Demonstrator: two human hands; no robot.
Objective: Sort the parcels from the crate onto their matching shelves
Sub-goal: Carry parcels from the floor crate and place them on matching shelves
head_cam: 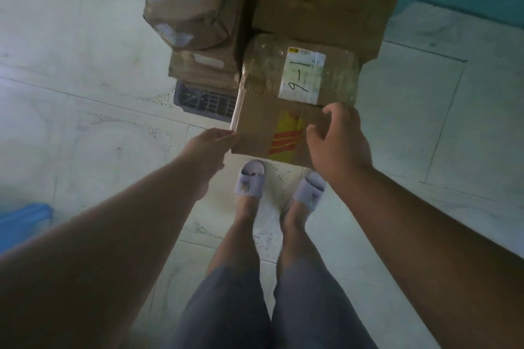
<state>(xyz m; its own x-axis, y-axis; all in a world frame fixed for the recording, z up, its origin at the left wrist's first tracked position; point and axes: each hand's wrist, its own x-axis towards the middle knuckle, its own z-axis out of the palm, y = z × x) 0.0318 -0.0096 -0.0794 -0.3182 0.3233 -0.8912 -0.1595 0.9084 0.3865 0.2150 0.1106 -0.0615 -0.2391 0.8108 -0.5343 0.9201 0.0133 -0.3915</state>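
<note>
We reach for the nearest parcel on the heaped crate.

Our left hand (209,147) touches the near left corner of the parcel (286,110) with fingers drawn narrow, while our right hand (337,139) hovers open-curled over its near right edge, gripping nothing yet; we judge both are placed to lift it from opposite sides. The parcel lies on top of the pile over the grey crate (202,100), its near end overhanging toward our feet. It is brown cardboard, taped glossy, with a red-and-yellow strip and a white label (302,75) handwritten "1-6" or "9-1" (depending on which way up), presumably its shelf.
</note>
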